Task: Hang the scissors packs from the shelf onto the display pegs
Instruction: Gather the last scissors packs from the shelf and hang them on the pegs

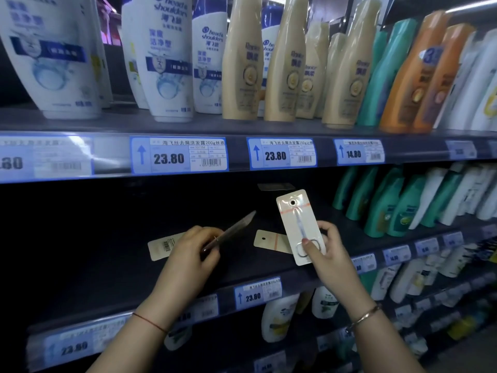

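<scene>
The shelf (107, 265) bay is dark and open on the left, with bare board running from its near edge to the far back. A barcode pack (161, 246) lies flat there, partly hidden behind the left hand (188, 254). That hand's fingers curl round the low end of a tilted pack (231, 230), seen edge-on, its far end rising to the right. Between the hands a flat pack (270, 241) rests on the board, its right end hidden behind the upright pack (295, 222). The right hand (326, 251) pinches this pack's lower end, thumb over the scissors' loops, hang hole uppermost. Further right, green bottles (376, 205) crowd the shelf, near the right hand.
</scene>
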{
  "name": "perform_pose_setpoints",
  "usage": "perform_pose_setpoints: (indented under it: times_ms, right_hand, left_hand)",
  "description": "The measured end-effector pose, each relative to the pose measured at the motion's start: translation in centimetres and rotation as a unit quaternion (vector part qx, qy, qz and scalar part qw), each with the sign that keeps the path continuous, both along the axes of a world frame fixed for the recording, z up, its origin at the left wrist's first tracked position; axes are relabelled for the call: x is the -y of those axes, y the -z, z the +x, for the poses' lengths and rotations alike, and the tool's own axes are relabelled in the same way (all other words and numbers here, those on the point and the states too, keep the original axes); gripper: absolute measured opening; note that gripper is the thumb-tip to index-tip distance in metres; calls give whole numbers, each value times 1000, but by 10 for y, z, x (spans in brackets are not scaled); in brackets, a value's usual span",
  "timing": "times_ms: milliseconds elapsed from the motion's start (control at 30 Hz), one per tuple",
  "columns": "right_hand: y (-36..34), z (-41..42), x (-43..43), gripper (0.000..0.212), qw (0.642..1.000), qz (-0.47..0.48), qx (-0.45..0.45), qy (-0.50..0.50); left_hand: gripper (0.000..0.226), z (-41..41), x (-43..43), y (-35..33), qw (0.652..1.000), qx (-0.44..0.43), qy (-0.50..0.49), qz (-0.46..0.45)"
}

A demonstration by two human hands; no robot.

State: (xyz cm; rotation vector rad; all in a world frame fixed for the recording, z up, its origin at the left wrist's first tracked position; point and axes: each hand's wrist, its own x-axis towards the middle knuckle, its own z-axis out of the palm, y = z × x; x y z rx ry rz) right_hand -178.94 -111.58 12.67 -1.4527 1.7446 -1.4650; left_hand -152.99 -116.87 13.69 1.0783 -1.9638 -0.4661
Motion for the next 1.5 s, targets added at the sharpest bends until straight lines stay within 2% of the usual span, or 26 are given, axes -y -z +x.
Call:
perform_pose_setpoints:
  times_ms: [233, 333, 400, 700, 1033, 1133, 1267, 1333, 1500]
  right_hand:
    - [-2, 29, -59, 27, 997, 5, 31, -70]
    - [-8, 43, -90, 28, 993, 6, 59, -105]
    - [-12, 54, -111, 27, 990, 13, 70, -125]
    - [-27, 130, -182, 29, 970, 29, 50, -236]
    - [-48, 239, -211, 26, 954, 5, 50, -295]
    - [-55, 276, -212, 22, 949, -7, 51, -312]
    - [-63, 328, -209, 19, 946, -26, 58, -319]
    - [-66, 354, -207, 20, 945, -33, 57, -320]
    - [-73, 409, -200, 18, 942, -63, 61, -324]
  left_hand:
    - [22, 12, -59, -12, 995, -85, -41, -8]
    - [23, 24, -97, -16, 994, -95, -50, -3]
    - [15, 36, -122, -17, 994, -93, -55, 6]
    - [20, 107, -221, -28, 987, -147, -67, 17]
    - [20, 217, -264, -41, 976, -200, -89, -3]
    - [22, 253, -272, -44, 970, -234, -64, 6]
    - [23, 304, -274, -51, 971, -235, -51, -7]
    - [17, 328, -273, -55, 966, -253, -48, -5]
    - [18, 378, -267, -68, 961, -272, -42, -39]
